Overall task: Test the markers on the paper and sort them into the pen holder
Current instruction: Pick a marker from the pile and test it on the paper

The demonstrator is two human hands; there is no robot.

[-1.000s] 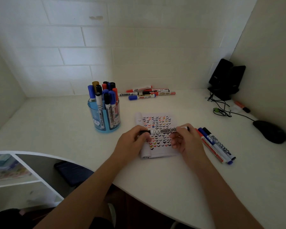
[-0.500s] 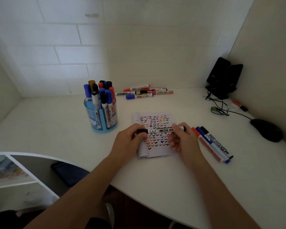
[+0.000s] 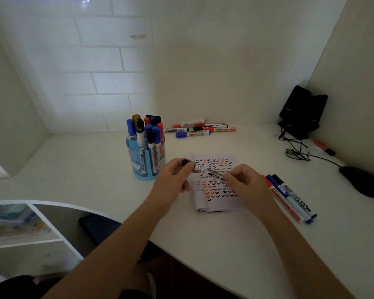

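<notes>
A black-capped whiteboard marker (image 3: 206, 171) is held just above the paper (image 3: 213, 192), tilted with its left end higher. My left hand (image 3: 173, 180) grips the capped end, and the black cap shows between its fingers. My right hand (image 3: 244, 184) pinches the marker's other end. The paper is covered with several rows of coloured tick marks. The blue pen holder (image 3: 138, 167) stands to the left of the paper, filled with several markers.
Several markers (image 3: 200, 128) lie by the back wall. Three markers (image 3: 289, 197) lie right of the paper. A black mouse (image 3: 361, 181), its cable, an orange marker (image 3: 324, 147) and black speakers (image 3: 300, 111) occupy the right corner.
The marker has tilted from level, its capped left end rising with my left hand. My right hand has shifted slightly down and right along it.
</notes>
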